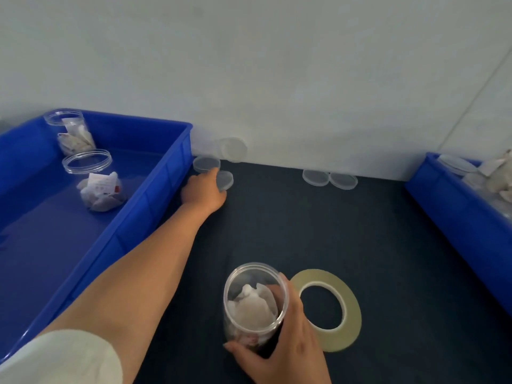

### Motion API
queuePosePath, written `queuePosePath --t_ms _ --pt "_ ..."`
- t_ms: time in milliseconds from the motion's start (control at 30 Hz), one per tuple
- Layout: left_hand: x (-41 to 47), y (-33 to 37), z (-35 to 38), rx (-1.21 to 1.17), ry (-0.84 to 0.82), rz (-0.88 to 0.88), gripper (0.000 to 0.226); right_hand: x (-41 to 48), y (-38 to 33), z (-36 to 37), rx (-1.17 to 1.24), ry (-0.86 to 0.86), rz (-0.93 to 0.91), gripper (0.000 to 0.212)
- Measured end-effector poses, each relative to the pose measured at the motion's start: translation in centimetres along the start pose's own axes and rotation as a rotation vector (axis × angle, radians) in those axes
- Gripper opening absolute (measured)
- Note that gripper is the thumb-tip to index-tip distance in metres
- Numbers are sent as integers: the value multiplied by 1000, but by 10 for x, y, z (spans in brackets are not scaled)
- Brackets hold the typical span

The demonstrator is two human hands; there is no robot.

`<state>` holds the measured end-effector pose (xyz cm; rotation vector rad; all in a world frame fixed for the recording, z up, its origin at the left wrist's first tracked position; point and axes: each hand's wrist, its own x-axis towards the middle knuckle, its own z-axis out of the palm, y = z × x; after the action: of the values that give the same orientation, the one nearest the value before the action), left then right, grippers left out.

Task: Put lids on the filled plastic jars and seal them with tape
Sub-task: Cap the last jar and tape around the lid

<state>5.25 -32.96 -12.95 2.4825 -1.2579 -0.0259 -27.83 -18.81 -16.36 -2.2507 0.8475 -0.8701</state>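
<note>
Clear plastic jar [253, 300] at bottom centre, lidless, stuffed with white packets, clasped by right hand [279, 342], fingers curled round its wall. Yellowish tape roll [353, 314] flat on dark table [360, 231], just right of that hand. Left hand [203, 191] stretched to centre left beside blue bin [155, 195], fingertips pinching a lid [225, 180]. Spare lids [315, 177] near the wall.

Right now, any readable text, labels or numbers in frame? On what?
No text is legible.
Packet in the front jar in the left crate: reddish print, too blurred to read.
Jar held by the right hand: reddish marks low inside, blurred.
Tape roll and loose lids: no print visible.
</note>
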Motion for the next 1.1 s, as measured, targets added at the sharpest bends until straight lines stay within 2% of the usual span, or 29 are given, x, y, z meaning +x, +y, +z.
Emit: queuePosePath --t_ms 67,133,200,267,300,400,500,533,633,667,767,867,1000,1100 --pt "-7 2 -3 67 41 65 30 0 -2 -1 8 5 -2 125" --pt "-18 3 -6 5 113 88 28 -1 -5 -3 22 6 2 124" --pt "-33 4 -15 -255 166 39 28 -1 -7 -5 32 -5 10 122" --pt "-53 3 -26 -552 136 -62 38 -2 -6 -6 43 -19 19 120" --pt "-65 2 -29 -614 94 -105 41 -2 -6 -6 44 -29 29 119" --pt "-109 -7 -27 -430 -25 -140 44 -4 -7 -7 34 -52 44 121" --pt "-150 -15 -25 -219 -168 -156 97 -4 -7 -7 27 -42 46 120" --pt "-160 -17 -25 -138 -173 -146 100 -4 -8 -7 27 -37 49 120" --pt "-172 -21 -27 61 -87 -76 85 -4 -8 -6 17 -26 49 117" --pt "-174 -20 -28 114 -82 -53 87 -5 -8 -6 7 -21 48 117" --pt "-175 -18 -29 228 -174 -10 108 -8 -8 -5 -15 -1 42 118" --pt "-174 -9 -31 238 -206 0 127 -8 -8 -3 -20 10 45 119" --pt "-174 0 -30 169 -172 110 102 -8 -7 -3 -11 22 41 118" --pt "-179 10 -48 -137 -117 89 72 -8 -7 -4 -10 29 20 117"
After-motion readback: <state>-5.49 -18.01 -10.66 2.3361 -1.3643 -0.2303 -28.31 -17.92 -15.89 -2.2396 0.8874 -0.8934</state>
